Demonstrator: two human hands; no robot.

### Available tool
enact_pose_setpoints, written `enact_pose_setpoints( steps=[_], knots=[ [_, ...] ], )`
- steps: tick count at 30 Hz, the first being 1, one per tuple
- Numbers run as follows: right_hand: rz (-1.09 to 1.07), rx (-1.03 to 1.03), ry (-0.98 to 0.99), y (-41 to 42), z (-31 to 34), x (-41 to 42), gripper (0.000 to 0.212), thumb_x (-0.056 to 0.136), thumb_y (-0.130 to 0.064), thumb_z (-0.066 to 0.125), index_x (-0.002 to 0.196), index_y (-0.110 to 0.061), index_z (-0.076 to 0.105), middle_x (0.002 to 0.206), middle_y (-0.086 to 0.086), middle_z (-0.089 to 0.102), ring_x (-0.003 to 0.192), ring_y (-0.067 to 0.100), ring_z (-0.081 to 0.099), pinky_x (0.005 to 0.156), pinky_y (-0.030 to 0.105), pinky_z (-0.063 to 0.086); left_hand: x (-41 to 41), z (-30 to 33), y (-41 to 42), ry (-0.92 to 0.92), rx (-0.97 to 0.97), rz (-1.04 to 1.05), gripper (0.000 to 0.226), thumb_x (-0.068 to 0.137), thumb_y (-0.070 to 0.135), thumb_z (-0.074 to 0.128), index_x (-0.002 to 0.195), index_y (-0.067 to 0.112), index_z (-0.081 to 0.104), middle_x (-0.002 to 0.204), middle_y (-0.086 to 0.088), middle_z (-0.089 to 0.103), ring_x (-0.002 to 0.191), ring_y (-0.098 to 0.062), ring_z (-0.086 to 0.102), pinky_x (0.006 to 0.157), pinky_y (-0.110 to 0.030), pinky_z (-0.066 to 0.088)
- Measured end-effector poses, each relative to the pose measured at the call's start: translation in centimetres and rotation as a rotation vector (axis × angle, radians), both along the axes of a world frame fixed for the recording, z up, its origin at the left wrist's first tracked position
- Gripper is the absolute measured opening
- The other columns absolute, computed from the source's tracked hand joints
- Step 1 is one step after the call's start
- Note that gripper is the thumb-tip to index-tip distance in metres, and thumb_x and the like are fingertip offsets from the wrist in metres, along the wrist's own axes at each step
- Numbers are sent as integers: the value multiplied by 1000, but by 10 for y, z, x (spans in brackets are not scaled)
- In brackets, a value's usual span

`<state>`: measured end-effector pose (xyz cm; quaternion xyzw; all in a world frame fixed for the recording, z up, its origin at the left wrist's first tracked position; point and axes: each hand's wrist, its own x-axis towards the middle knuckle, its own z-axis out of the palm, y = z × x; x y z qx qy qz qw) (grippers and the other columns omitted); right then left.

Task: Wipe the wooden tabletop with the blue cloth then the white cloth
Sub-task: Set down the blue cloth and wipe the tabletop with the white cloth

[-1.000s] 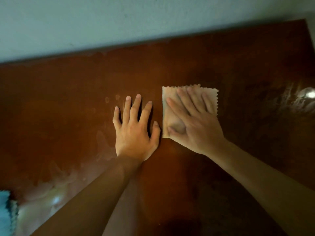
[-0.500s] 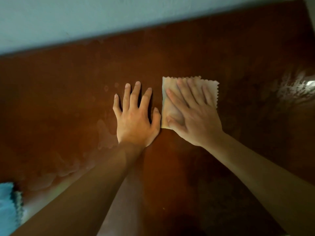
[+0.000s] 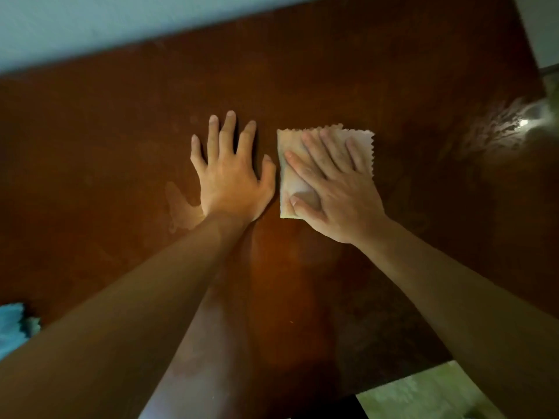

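The dark reddish wooden tabletop [image 3: 393, 86] fills most of the view. A small white cloth [image 3: 292, 182] with zigzag edges lies folded flat near its middle. My right hand [image 3: 338, 192] presses flat on that cloth, fingers spread over it. My left hand [image 3: 231, 176] rests flat on the bare wood just left of the cloth, fingers apart, holding nothing. The blue cloth [image 3: 10, 325] lies at the left edge of the view, partly cut off.
A pale wall [image 3: 121, 22] runs along the table's far edge. Wet streaks [image 3: 181, 207] show on the wood near my left wrist, and a bright reflection [image 3: 526, 122] at the right. A light floor [image 3: 429, 394] shows past the table's near right corner.
Both hands and the white cloth sit a little higher in the view than before, with the table's near edge and floor now showing. The hands' positions on the table look nearly unchanged.
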<state>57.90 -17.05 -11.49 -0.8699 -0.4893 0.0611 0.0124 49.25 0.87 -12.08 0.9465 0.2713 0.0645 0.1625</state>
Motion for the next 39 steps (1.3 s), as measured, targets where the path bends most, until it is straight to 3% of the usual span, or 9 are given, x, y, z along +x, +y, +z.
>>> enact_pose_setpoints(
  steps=[9, 16, 24, 29, 34, 39],
  knots=[
    [3, -9, 3, 9, -1, 12, 70, 100, -62, 21, 162, -30, 25, 171, 5, 16, 159, 28, 9, 127, 55, 9, -2, -6, 1, -8, 3, 2, 62, 95, 52, 39, 149, 23, 43, 163, -8, 30, 155, -29, 13, 122, -56, 3],
    [-134, 38, -13, -18, -5, -54, 66, 104, -59, 23, 162, -28, 25, 172, 7, 13, 159, 30, 5, 126, 58, 10, -1, -2, 2, 9, -25, 1, 64, 93, 53, 39, 150, 23, 41, 164, -7, 28, 155, -28, 11, 123, -57, 2],
    [10, 45, 7, -11, -4, -29, 68, 100, -60, 28, 161, -29, 29, 171, 6, 20, 159, 30, 13, 126, 58, 13, -4, 5, 3, -23, -99, -18, 62, 93, 51, 44, 148, 22, 45, 163, -7, 29, 155, -27, 10, 124, -54, 0],
    [-34, 55, -44, -5, -8, -28, 68, 101, -59, 24, 161, -28, 29, 170, 7, 21, 158, 30, 14, 127, 56, 11, -8, 7, 6, -88, -155, -49, 54, 92, 45, 49, 140, 23, 53, 158, -3, 37, 154, -23, 15, 125, -51, 0],
    [-78, 121, -28, -38, -10, -95, 67, 104, -59, 29, 161, -26, 30, 170, 9, 20, 158, 32, 12, 125, 59, 14, -22, 12, 0, -153, -149, -111, 47, 88, 35, 53, 132, 21, 61, 149, -1, 48, 148, -19, 29, 123, -48, 8],
    [-36, 97, -2, -62, -10, -120, 64, 102, -57, 35, 158, -26, 36, 169, 8, 23, 158, 31, 14, 125, 59, 16, -50, 12, -35, -164, -124, -317, 41, 90, 27, 55, 128, 14, 66, 144, -6, 55, 144, -24, 39, 120, -49, 16]
  ],
)
